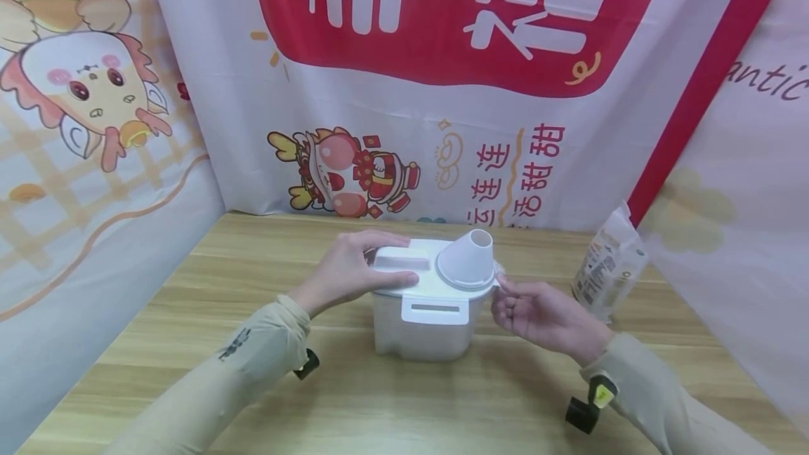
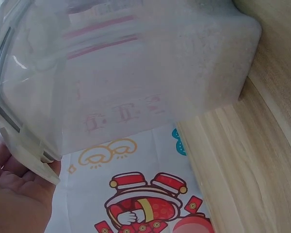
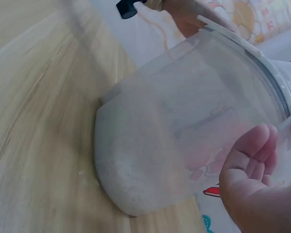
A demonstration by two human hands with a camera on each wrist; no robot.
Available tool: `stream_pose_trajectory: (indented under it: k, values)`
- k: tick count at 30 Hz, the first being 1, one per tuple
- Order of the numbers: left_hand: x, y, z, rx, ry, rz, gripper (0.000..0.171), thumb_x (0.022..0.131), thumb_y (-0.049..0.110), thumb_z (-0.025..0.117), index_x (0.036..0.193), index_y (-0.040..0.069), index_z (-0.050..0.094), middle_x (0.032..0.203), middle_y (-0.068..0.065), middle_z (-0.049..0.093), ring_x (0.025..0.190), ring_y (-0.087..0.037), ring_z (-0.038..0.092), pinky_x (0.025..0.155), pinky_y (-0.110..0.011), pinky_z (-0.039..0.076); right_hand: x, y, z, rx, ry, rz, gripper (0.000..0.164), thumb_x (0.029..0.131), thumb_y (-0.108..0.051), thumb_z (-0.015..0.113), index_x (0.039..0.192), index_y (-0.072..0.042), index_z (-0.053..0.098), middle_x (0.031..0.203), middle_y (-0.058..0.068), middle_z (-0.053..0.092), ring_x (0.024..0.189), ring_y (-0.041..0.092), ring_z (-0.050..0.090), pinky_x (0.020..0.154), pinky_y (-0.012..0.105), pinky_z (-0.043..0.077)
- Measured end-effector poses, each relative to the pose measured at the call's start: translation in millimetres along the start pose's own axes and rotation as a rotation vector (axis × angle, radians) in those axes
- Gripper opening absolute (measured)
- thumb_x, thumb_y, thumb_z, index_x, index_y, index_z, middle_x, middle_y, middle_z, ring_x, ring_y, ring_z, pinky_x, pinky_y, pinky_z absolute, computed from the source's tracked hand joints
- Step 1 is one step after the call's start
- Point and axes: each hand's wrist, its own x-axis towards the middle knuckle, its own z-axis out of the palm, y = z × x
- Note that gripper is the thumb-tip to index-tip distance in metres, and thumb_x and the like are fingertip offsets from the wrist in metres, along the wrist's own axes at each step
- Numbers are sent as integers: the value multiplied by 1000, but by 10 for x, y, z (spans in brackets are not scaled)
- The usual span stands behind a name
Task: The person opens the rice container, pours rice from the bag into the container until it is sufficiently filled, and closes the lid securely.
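Note:
A translucent storage container [image 1: 422,332] with a white lid [image 1: 420,293] stands upright on the table. On the lid's right half sits a white cone-shaped cup [image 1: 466,258], and a slotted latch [image 1: 435,310] juts from the front edge. My left hand [image 1: 347,265] grips the lid's left end, thumb in front and fingers toward the back. At the right end, my right hand [image 1: 543,314] pinches the side latch [image 3: 287,130] between thumb and fingers. Pale, grainy contents [image 3: 131,179] fill the lower part of the container.
A white printed bag [image 1: 609,265] stands at the table's right, behind my right hand. The wood-grain table [image 1: 379,406] meets a printed cloth backdrop [image 1: 379,104] at its back edge. More printed cloth [image 1: 95,230] hangs along the sides.

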Motion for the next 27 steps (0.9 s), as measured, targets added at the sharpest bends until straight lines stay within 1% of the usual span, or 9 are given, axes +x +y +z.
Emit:
stream_pose_trajectory:
  k: [3,6,10,12,14,18,22,27]
  values:
    - [-8,3,-1,-1,7,-1,62,68,63,81,119,28,71,116,20,65,116,-4,54,103,-41,43,-25,-51,17,-45,30,-6,13,98,-8,59,110,-5,59,98,5,61,89,15,57,88,23,49]
    - [-13,4,0,-1,12,0,62,68,62,82,119,28,71,115,19,66,116,-5,54,103,-40,43,-43,-88,54,-154,80,-19,9,97,-9,60,105,-6,63,97,5,63,87,15,58,86,25,51]
    - [-6,6,9,8,19,15,62,69,62,82,118,26,72,114,19,66,114,-4,55,102,-39,44,-52,-108,140,-301,177,-78,4,93,-8,65,97,-8,65,89,2,64,79,13,57,78,25,52]
    - [-4,15,12,13,22,21,63,68,62,81,118,25,72,114,19,67,114,-4,56,102,-38,43,-58,-116,196,-366,236,-125,6,90,-7,69,94,-7,64,88,3,63,77,15,56,74,25,52]
    - [-7,21,12,8,23,25,62,69,61,82,118,25,72,114,18,67,114,-5,56,102,-40,43,-70,-123,250,-418,300,-164,11,87,-8,74,90,-6,63,89,4,62,78,16,56,73,26,52]
    - [-15,29,9,0,18,24,62,69,60,82,119,24,72,115,16,67,115,-8,56,103,-42,43,-107,-135,337,-505,400,-210,19,82,-11,79,86,-5,61,92,7,61,81,20,56,73,28,52]
    - [-14,29,5,2,19,23,62,69,60,82,119,24,72,115,16,67,115,-7,56,103,-41,43,-134,-138,393,-569,432,-234,19,82,-11,79,87,-3,62,94,8,61,82,21,56,75,31,52]
    - [-14,32,6,4,18,18,61,69,60,82,118,25,72,115,16,67,115,-7,56,103,-41,43,-156,-139,445,-674,492,-256,24,83,-13,79,95,-1,61,99,10,61,87,24,57,79,34,53]
